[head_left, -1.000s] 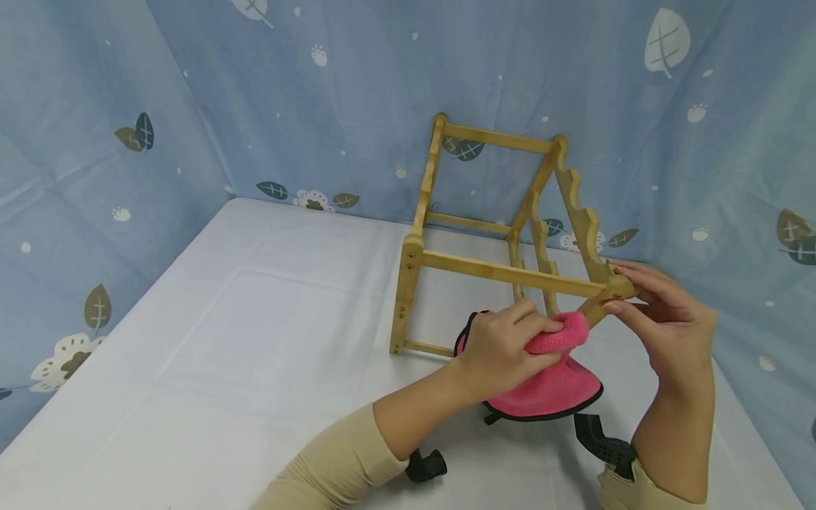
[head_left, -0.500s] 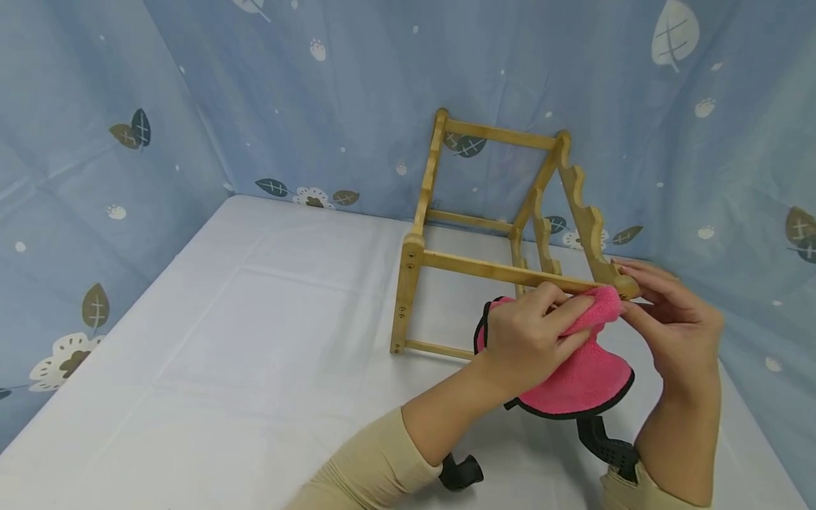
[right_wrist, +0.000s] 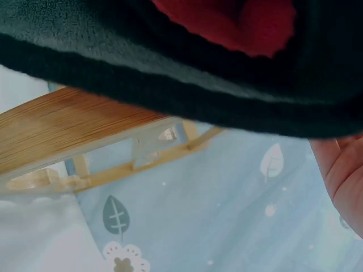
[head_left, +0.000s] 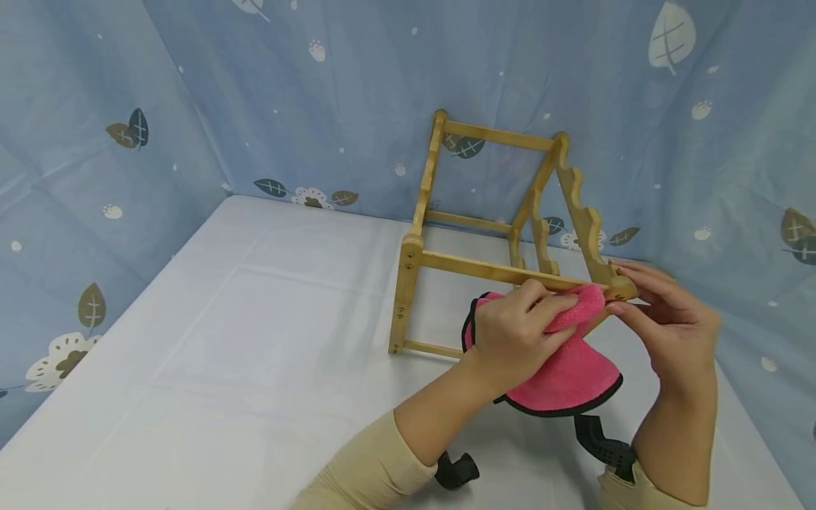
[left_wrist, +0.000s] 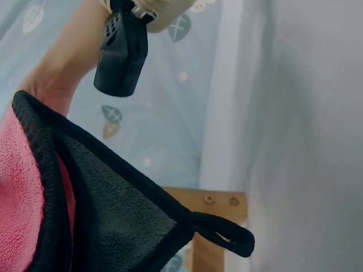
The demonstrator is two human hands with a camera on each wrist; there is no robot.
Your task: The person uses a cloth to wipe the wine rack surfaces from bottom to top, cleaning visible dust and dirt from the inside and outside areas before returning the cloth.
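Note:
A wooden rack with notched side rails stands at the right of the table. My left hand grips a pink cloth with black edging, its bunched top pressed against the rack's front bar near the right corner. The rest of the cloth hangs down; its grey reverse and a black corner loop show in the left wrist view. With thumb and fingers, my right hand pinches the rack's front right corner. In the right wrist view the cloth covers much of the scene, and only part of the right hand shows.
A white cloth covers the table. Blue curtains printed with leaves and flowers rise behind it and at both sides. Black camera mounts are strapped at both wrists.
The left hand has rubbed the cloth right along the front bar to the corner, then slid back a little left. The right hand keeps its hold; the rack stays nearly still.

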